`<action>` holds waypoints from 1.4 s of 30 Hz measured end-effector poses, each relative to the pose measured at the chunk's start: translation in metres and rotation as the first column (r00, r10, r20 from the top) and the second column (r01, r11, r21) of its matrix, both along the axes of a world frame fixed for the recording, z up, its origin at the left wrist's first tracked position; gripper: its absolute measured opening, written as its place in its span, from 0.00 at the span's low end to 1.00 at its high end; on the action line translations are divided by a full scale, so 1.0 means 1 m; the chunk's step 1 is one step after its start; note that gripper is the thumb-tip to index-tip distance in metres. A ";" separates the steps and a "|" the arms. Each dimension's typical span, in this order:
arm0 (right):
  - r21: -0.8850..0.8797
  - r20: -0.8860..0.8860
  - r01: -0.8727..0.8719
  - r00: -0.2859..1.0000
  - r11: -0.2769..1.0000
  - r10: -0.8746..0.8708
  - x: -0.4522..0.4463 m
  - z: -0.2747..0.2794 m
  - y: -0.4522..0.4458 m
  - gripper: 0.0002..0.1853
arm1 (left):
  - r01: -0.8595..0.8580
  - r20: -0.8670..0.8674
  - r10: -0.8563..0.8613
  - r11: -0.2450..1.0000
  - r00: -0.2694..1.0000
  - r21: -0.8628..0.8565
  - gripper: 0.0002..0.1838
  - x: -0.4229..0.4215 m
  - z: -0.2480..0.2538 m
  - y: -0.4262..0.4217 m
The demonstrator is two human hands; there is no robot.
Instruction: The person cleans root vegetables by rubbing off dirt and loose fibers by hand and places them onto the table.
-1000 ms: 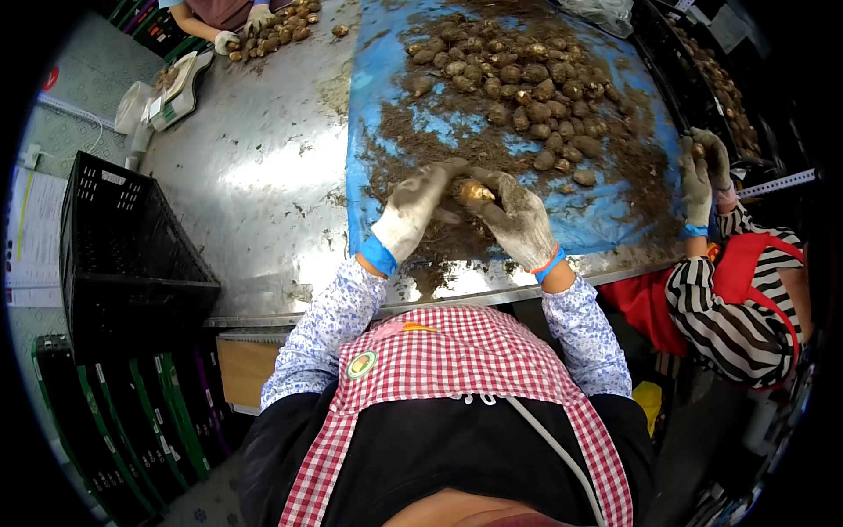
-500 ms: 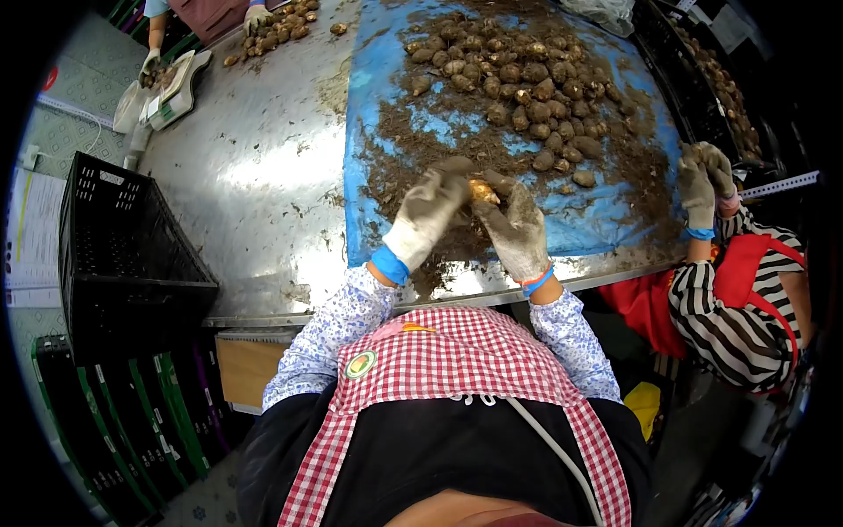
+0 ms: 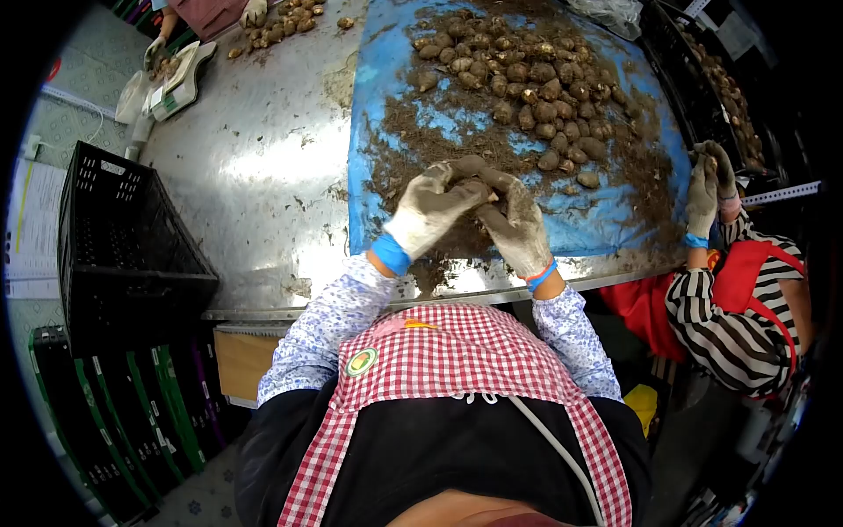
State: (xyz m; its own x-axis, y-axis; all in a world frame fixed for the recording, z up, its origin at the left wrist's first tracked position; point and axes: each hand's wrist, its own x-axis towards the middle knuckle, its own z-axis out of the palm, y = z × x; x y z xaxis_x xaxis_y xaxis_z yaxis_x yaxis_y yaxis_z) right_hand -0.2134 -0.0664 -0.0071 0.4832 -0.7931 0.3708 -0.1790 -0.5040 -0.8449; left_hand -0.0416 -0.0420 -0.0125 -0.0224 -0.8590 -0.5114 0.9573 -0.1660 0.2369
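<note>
My left hand (image 3: 432, 207), in a soiled white glove with a blue band at the wrist, has its fingers curled in front of me over the table edge. Facing it, my right hand (image 3: 516, 227) wears a similar dirt-darkened glove, fingers bent inward. Between them they grip a small taro, mostly covered by the fingers, with only a pale bit showing. Loose soil and root fibres (image 3: 413, 189) lie under and around both hands on a blue sheet (image 3: 367, 158). Beyond my hands spreads a heap of brown taros (image 3: 544, 88).
A black crate (image 3: 132, 228) stands left of the metal table (image 3: 255, 202). At upper left, a co-worker's gloved hands are near a scale (image 3: 180, 83) and more taros (image 3: 281, 28). On the right, another person's gloved hands (image 3: 707, 189) are at the table edge, near a crate of taros (image 3: 724, 97).
My left hand has turned and closed further over the taro, hiding the pale patch that showed before. The co-worker's hand at the scale has shifted slightly.
</note>
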 end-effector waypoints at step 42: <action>-0.047 0.024 -0.064 0.998 0.997 0.065 0.000 -0.004 0.004 0.12 | 0.374 0.995 0.066 0.923 0.075 -0.090 0.18 0.038 -0.067 0.005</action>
State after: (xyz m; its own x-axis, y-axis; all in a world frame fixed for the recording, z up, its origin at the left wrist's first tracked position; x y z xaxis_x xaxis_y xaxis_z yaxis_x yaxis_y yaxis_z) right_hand -0.2131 -0.0625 -0.0115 0.5231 -0.7423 0.4186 -0.1235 -0.5521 -0.8246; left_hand -0.0034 -0.0374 -0.0794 0.1501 -0.9882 0.0320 -0.2088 0.0000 0.9780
